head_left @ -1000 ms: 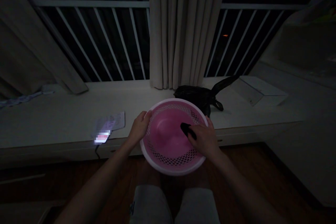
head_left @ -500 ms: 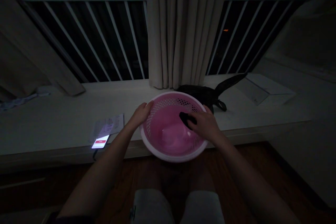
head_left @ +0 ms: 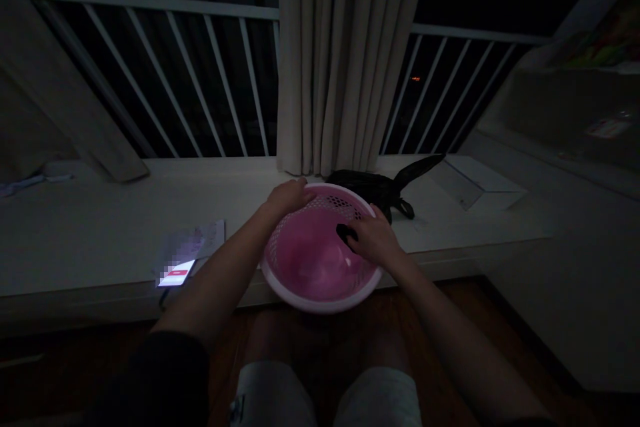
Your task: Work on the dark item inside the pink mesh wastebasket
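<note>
A round pink plastic basket [head_left: 315, 247] with a pale rim and perforated sides is tilted toward me above my lap, at the ledge's front edge. My left hand [head_left: 291, 197] grips its rim at the far left side. Inside the right part of the basket, my right hand [head_left: 373, 237] pinches a small black item [head_left: 346, 235], too dark to name exactly. Some fingers of that hand reach the right rim. Behind the basket lies a black plastic bag [head_left: 383, 190] with its handles sticking up.
A white ledge [head_left: 110, 227] runs below the railing [head_left: 150, 3] and curtain [head_left: 327, 67]. On its left lie a lit phone [head_left: 177, 273] and papers [head_left: 213, 237]. A white box [head_left: 480, 183] sits at the right. The room is dim.
My left hand has slid along the rim from the left side toward the far side. The right hand keeps the black item inside the basket. The view has shifted slightly right.
</note>
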`<state>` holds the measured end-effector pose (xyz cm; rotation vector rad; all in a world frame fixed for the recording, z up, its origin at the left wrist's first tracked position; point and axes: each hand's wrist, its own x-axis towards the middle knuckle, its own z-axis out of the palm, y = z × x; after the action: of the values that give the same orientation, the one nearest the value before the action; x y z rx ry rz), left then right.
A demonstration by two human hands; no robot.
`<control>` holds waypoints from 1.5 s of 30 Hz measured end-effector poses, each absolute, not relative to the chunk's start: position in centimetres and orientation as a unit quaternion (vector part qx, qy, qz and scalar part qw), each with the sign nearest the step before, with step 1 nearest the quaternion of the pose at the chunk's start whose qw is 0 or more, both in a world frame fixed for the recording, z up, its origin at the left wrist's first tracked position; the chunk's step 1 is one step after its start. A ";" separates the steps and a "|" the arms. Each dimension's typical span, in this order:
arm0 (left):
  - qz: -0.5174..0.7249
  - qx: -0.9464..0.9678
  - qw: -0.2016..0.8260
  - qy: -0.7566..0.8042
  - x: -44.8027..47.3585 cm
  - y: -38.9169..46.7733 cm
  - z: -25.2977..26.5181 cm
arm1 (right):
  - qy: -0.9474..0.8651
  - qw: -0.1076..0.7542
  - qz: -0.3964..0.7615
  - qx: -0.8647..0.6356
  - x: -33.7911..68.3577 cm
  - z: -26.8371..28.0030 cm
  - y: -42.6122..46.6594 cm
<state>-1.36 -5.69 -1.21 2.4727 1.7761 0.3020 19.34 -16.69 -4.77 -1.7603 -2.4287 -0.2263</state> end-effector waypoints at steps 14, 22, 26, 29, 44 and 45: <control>0.057 0.783 0.055 0.617 -2.3 -6.6 -2.6 | -0.842 -0.050 0.042 -0.535 13.8 -3.2 -16.6; 0.096 0.712 0.088 0.690 -6.2 -6.6 -0.8 | -0.819 -0.088 0.072 -0.562 13.4 -3.5 -13.9; 0.149 0.694 0.092 0.699 -7.6 -7.0 -0.1 | -0.815 -0.054 0.076 -0.572 13.4 -4.5 -14.4; 0.184 0.707 0.081 0.678 -7.7 -7.4 0.3 | -0.816 -0.030 0.087 -0.571 13.3 -5.3 -14.8; 0.288 0.717 0.071 0.631 -6.6 -9.5 0.0 | -0.797 0.011 0.081 -0.599 13.9 -8.5 -16.1; 0.287 0.714 0.078 0.634 -6.8 -9.3 0.0 | -0.797 0.007 0.072 -0.600 14.0 -8.3 -16.0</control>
<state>-6.79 -9.35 0.03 2.1382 1.8997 0.8590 13.96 -16.01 -8.31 -1.8770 -2.4914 0.2268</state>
